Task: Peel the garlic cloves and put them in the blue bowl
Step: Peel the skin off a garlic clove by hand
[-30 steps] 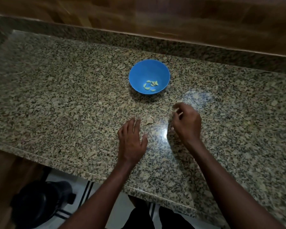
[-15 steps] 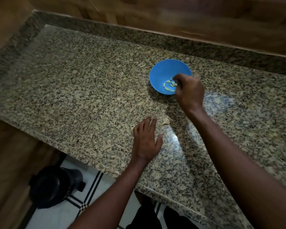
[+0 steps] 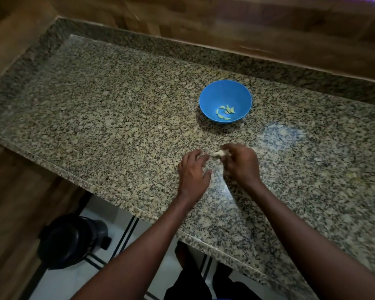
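The right hand (image 3: 240, 163) pinches a pale garlic piece (image 3: 217, 154) just above the granite tabletop (image 3: 108, 118). The left hand (image 3: 193, 172) rests beside it, fingers relaxed. Peeled cloves (image 3: 225, 112) lie in the blue bowl (image 3: 225, 92) farther back.

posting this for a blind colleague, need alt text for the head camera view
A person's right hand pinches a pale piece of garlic on a speckled granite counter, with the left hand resting beside it. Further back sits a blue bowl holding several peeled cloves.
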`<move>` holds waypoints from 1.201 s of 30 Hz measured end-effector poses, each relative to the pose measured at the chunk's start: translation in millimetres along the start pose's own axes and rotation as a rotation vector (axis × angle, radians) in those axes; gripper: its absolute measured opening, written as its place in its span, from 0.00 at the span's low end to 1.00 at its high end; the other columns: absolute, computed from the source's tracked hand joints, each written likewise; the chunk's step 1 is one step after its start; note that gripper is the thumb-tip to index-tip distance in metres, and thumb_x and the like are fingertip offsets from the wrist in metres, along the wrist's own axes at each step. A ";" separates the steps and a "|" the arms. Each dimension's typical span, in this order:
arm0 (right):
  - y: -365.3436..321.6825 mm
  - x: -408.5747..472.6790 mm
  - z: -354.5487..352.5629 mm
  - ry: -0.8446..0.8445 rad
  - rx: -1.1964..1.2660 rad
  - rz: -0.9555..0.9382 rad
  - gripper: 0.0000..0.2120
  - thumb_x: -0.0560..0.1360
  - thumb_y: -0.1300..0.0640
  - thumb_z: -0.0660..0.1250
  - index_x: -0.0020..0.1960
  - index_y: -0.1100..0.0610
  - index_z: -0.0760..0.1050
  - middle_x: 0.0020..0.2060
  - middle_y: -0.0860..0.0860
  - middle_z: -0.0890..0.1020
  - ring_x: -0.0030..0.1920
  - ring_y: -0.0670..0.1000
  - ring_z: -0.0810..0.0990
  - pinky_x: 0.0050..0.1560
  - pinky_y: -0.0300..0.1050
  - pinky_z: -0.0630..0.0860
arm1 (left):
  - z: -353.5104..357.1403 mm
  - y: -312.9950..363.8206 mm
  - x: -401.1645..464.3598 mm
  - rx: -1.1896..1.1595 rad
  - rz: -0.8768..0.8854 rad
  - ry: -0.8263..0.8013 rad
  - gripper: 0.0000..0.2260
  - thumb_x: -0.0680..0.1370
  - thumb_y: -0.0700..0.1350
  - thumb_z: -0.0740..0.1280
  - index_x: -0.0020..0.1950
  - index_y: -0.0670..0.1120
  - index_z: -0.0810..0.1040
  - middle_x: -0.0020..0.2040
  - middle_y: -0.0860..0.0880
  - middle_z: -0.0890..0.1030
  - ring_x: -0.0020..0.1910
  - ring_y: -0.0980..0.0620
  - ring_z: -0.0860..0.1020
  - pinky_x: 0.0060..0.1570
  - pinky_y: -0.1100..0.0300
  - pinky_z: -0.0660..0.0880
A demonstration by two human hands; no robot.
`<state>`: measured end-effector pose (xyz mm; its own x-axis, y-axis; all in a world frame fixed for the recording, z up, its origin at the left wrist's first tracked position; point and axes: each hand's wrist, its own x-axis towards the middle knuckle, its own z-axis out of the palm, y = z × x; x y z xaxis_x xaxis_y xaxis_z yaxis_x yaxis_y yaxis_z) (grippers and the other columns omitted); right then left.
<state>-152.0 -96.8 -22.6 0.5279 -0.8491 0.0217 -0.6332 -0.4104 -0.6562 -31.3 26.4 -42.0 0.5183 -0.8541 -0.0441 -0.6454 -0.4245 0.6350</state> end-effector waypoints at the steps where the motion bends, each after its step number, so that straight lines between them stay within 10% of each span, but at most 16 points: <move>1: -1.1 -0.6 -5.2 -0.005 0.107 0.101 0.08 0.76 0.58 0.75 0.55 0.52 0.85 0.42 0.47 0.86 0.38 0.45 0.83 0.37 0.37 0.74 | -4.6 4.5 0.1 -0.097 -0.018 -0.007 0.21 0.79 0.44 0.71 0.72 0.52 0.76 0.71 0.53 0.72 0.71 0.54 0.66 0.71 0.50 0.69; 6: -5.1 -18.6 -32.8 -0.216 0.692 0.380 0.07 0.80 0.65 0.69 0.56 0.65 0.82 0.36 0.59 0.87 0.33 0.57 0.86 0.37 0.52 0.85 | -27.7 37.0 -1.6 -0.620 -0.152 -0.092 0.18 0.79 0.40 0.72 0.66 0.56 0.81 0.61 0.54 0.82 0.59 0.55 0.81 0.54 0.53 0.84; 13: -17.0 -52.2 -70.4 -0.263 0.812 0.341 0.07 0.82 0.65 0.65 0.53 0.61 0.82 0.40 0.60 0.87 0.35 0.58 0.86 0.34 0.46 0.84 | -37.5 66.0 -5.9 -0.851 -0.150 -0.164 0.11 0.77 0.37 0.74 0.59 0.42 0.85 0.57 0.52 0.86 0.54 0.53 0.85 0.54 0.52 0.83; 36: 9.0 -80.3 -102.4 -0.060 1.099 0.497 0.07 0.76 0.69 0.71 0.53 0.71 0.79 0.52 0.65 0.84 0.51 0.62 0.87 0.52 0.49 0.85 | -32.2 98.2 -24.1 -0.923 -0.106 -0.352 0.11 0.76 0.34 0.74 0.57 0.43 0.86 0.57 0.48 0.86 0.54 0.51 0.84 0.59 0.51 0.81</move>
<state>-258.0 -66.4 46.9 0.4072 -0.8052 -0.4310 0.0299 0.4834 -0.8749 -89.1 15.0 46.3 0.2557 -0.9293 -0.2664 0.1619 -0.2305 0.9595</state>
